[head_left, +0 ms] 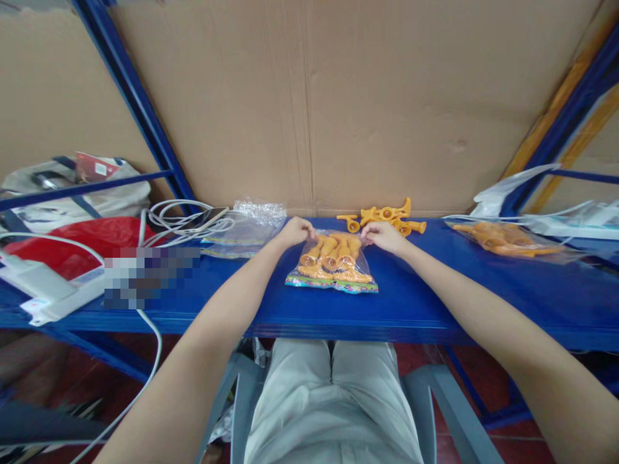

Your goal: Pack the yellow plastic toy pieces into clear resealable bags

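A clear plastic bag with a colourful printed strip along its near edge lies flat on the blue table. Inside it are several orange horn-shaped plastic pieces. With its fingers pinched, my left hand grips the bag's far left corner. My right hand pinches the far right corner. Just behind my right hand sits a small pile of loose orange pieces, partly hidden by that hand.
Flat clear bags lie on the table to the left, beside coiled white cables and a white power strip. Another filled bag lies at the right. Cardboard walls the back, between blue metal posts.
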{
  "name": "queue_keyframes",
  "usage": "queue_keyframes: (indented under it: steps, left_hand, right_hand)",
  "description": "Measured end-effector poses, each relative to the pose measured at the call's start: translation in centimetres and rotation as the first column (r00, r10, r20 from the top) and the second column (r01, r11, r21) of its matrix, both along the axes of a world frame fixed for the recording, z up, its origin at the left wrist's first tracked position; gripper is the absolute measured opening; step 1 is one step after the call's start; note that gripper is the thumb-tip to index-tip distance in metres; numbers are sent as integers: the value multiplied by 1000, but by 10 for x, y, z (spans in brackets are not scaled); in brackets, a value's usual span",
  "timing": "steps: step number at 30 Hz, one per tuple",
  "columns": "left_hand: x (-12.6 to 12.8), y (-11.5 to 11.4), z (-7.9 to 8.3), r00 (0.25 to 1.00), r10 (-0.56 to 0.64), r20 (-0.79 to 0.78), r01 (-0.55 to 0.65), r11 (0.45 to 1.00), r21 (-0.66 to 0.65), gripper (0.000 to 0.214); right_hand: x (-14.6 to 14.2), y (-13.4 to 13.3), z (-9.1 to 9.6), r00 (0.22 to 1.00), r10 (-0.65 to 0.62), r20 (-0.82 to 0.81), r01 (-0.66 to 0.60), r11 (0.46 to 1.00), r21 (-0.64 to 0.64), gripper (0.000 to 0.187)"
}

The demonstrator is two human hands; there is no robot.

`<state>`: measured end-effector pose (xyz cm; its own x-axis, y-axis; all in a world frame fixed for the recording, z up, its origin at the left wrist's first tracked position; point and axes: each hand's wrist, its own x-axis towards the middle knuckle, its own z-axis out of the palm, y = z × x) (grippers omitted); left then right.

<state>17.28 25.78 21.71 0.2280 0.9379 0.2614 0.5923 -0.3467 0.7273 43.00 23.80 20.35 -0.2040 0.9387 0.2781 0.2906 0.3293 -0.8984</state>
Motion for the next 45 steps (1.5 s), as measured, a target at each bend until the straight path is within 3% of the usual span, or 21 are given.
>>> queue_keyframes:
  steps: [3, 6, 9, 13, 15, 17, 21, 23, 25, 27, 33, 36, 39, 43, 45]
  left_hand:
    - [0, 3, 0, 968, 12, -250, 43, 976, 213, 26]
    - [0, 3, 1, 920, 48, -388, 108, 923, 370, 25]
    - [1, 2, 2, 904, 66, -423, 159, 866, 475, 24]
    - [4, -1, 4, 907, 77, -413, 193, 798, 571, 24]
    - [6, -4, 5, 912, 89, -400, 190, 774, 604, 23]
    - [8, -7, 6, 921, 102, -375, 174, 755, 633, 24]
    - [11, -13, 8, 941, 107, -322, 143, 735, 663, 26]
    - [11, -15, 9, 945, 97, -313, 144, 736, 661, 27]
    - [11, -17, 9, 946, 87, -314, 149, 741, 654, 27]
    - [11, -18, 10, 947, 85, -310, 149, 739, 657, 27]
    - [7, -18, 14, 968, 144, -207, 58, 672, 738, 30]
    - [3, -16, 15, 969, 185, -166, 3, 659, 752, 27]
    - [1, -13, 13, 965, 214, -154, -25, 657, 754, 26]
    - [1, -11, 10, 957, 229, -179, -25, 677, 735, 27]
    - [3, -12, 10, 953, 230, -196, -19, 694, 719, 27]
  right_hand:
    - [-2, -2, 4, 996, -5, 91, 2, 1000, 31, 20]
    - [-4, -5, 10, 983, -40, 181, 36, 999, 24, 32]
    - [-7, -4, 16, 944, -81, 320, 72, 997, 41, 46]
    - [-13, 5, 29, 872, -117, 475, 86, 992, 87, 45]
    - [-17, 10, 37, 884, -50, 466, 38, 999, 35, 40]
    - [-21, 12, 46, 924, 123, 362, -84, 989, -121, 34]
    - [-34, 9, 55, 900, 432, 54, -366, 818, -444, 22]
    - [-40, 6, 54, 874, 485, -23, -424, 740, -522, 20]
    - [-44, 4, 50, 873, 480, -81, -442, 712, -545, 19]
    - [-44, 3, 47, 890, 438, -130, -435, 727, -532, 17]
    - [-17, -4, 52, 949, 245, -200, -308, 859, -410, 11]
    - [8, -15, 62, 961, 64, -270, -168, 909, -381, 7]
    - [37, -29, 74, 914, -172, -367, 44, 943, -331, 4]
    - [88, -39, 85, 753, -399, -523, 328, 917, -227, 11]
    - [120, -37, 84, 706, -496, -505, 497, 856, -145, 15]
